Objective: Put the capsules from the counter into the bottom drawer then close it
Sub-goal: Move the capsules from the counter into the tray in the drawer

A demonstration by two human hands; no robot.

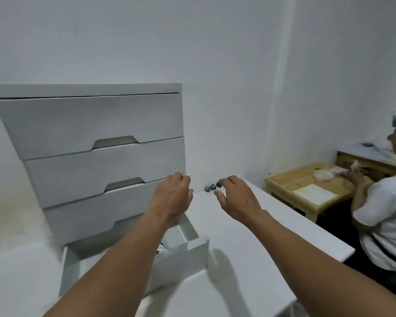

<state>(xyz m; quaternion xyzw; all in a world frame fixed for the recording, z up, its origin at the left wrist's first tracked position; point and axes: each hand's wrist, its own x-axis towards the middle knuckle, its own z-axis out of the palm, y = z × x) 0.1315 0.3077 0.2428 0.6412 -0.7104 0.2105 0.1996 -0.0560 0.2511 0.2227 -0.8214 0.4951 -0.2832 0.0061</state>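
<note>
White counter [261, 236] runs to the wall. At its far end, just beside the corner of the grey drawer unit [89, 124], lie two blue capsules [209, 187] and a dark capsule [219, 184]. The right hand [237, 197] hovers there with its fingers spread and bent, one fingertip at the dark capsule and the thumb apart, gripping nothing. The left hand [173, 195] hangs loosely curled, with nothing seen in it. Its forearm hides part of the pulled-out bottom drawer [185, 255], where a small black-and-white item [161, 248] shows. Off right, another person [387, 213] sits at a wooden table [290, 181].

Bare forearms [123, 259], left hand [173, 195], right hand [238, 199]
</note>
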